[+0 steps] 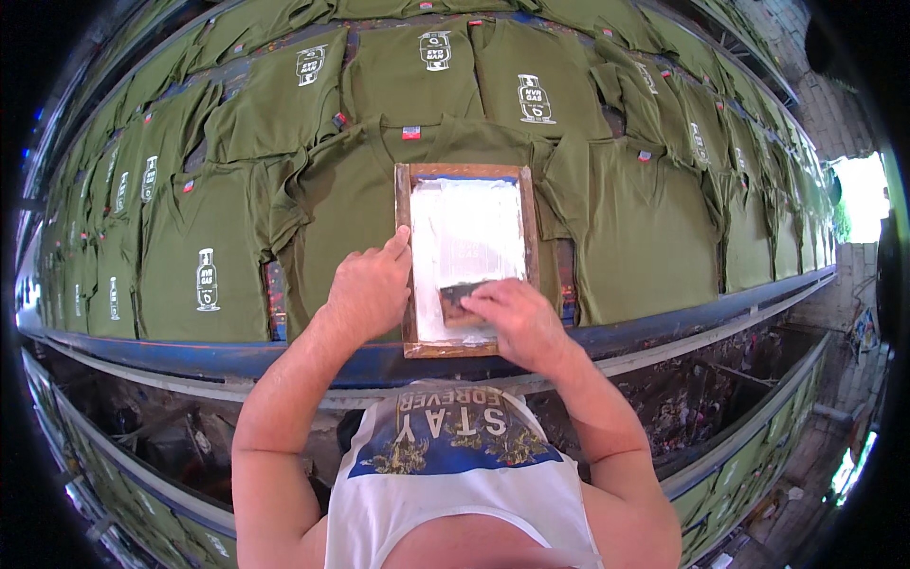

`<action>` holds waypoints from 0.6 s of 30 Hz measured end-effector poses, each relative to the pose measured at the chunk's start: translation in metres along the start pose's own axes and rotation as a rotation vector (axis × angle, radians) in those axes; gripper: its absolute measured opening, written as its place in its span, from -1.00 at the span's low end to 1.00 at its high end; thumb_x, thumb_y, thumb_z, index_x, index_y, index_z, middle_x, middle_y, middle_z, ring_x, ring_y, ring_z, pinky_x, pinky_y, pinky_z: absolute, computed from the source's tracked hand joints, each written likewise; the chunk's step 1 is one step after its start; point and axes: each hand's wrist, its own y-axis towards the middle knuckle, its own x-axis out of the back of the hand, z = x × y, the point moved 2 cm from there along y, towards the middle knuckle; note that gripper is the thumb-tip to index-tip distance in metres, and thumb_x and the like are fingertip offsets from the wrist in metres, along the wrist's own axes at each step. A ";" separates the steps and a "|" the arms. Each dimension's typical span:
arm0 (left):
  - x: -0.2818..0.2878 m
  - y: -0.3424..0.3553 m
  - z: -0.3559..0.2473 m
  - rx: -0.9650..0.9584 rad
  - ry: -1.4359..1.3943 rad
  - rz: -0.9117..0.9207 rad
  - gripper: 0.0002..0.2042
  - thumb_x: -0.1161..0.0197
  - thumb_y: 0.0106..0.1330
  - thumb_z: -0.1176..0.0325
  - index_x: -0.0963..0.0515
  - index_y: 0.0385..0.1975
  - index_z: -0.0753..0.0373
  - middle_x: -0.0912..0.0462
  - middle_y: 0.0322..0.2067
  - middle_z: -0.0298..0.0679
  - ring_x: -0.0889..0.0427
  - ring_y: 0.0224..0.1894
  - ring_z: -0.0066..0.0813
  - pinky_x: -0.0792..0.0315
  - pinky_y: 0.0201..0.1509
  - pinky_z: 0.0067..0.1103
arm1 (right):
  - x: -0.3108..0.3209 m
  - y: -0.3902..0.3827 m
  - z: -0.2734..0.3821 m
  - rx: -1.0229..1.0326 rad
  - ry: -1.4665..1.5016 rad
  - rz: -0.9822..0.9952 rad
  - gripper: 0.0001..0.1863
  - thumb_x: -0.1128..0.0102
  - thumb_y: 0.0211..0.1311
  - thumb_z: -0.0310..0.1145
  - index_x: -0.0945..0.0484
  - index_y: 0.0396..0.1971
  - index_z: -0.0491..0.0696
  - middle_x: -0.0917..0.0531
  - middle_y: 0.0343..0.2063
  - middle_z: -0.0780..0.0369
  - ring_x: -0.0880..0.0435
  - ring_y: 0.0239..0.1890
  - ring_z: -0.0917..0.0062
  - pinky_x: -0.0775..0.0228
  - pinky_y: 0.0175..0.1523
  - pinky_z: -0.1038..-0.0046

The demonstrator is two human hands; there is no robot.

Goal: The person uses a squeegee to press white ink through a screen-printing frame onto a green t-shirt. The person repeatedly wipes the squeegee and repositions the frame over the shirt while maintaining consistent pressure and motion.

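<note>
A wooden-framed printing screen (404, 284) lies flat on an olive green T-shirt (351, 194) in front of me. White ink (464, 209) covers most of its mesh, and a faint printed shape shows through the middle. My left hand (373, 284) is closed against the frame's left side, its fingertips on the wood. With my right hand (512, 318) I grip a small squeegee (460, 305), held low on the mesh near the frame's bottom right. Its lower edge is slightly blurred.
More olive shirts lie in rows on the long table. The shirt on the left (209, 223) bears a white print; the one on the right (640, 228) shows none. A blue table edge (218, 353) runs before me, with a dark gap and another shirt-covered table (749, 465) behind.
</note>
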 end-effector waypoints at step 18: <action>0.004 0.005 -0.011 0.042 0.088 0.068 -0.32 -0.71 0.21 0.32 -0.60 0.33 0.38 -0.52 0.58 -0.02 -0.82 0.18 0.05 -0.71 0.28 -0.13 | -0.002 -0.042 0.023 0.017 0.042 -0.045 -0.55 -0.34 0.17 -0.64 -0.78 0.10 -0.19 -0.77 0.04 0.08 -0.76 0.13 0.06 -0.65 0.27 0.05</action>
